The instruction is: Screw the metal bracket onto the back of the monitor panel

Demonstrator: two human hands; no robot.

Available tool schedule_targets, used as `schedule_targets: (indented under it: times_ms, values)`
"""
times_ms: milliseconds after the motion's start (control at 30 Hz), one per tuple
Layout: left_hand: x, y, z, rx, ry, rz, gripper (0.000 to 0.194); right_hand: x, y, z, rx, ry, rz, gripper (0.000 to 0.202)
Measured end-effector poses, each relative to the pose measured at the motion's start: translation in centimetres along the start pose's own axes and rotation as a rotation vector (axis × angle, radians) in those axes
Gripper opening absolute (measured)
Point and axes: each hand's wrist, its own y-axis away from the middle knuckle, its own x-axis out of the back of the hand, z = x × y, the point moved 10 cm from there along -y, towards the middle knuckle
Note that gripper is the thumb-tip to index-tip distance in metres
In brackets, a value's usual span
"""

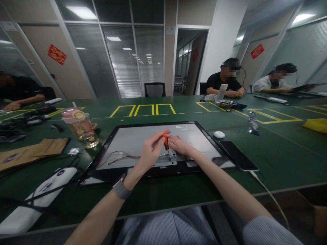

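- Screwdriver (166,143), orange handle, stands nearly upright with its tip down on the lower edge of a monitor panel (133,139) that lies face down, centre of the green table (281,149).
- Left hand (150,149) pinches the handle top between fingertips; watch on that wrist.
- Right hand (180,144) lies on the panel just beside the shaft, fingers curled toward it; whether it grips cannot be told.
- Thin wires (117,157) trail across the panel's left half.
- Table marked with yellow tape rectangles (143,109).
- Left of panel: pink-lidded bottle (80,127), brown paper bag (33,151).
- Right of panel: white earbud case (219,134), black phone (238,155) with a cable.
- Room: glass partitions with blinds, open doorway, ceiling strip lights; people seated at the far side.
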Motion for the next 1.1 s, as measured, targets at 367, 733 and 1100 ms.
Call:
schedule_targets:
  times_ms: [367,733,1100]
  values:
    - [0.5,-0.3,0.2,-0.054,-0.135,0.009,0.035,-0.3,-0.1,0.4,-0.013,0.000,-0.005,0.042]
    - [0.3,0.1,0.2,-0.067,-0.116,0.022,0.037,-0.4,-0.1,0.5,-0.015,-0.009,0.002,0.041]
    - [-1.0,-0.3,-1.1,0.039,-0.032,-0.151,0.045,-0.2,-0.1,0.1,-0.002,0.007,0.008,0.040]
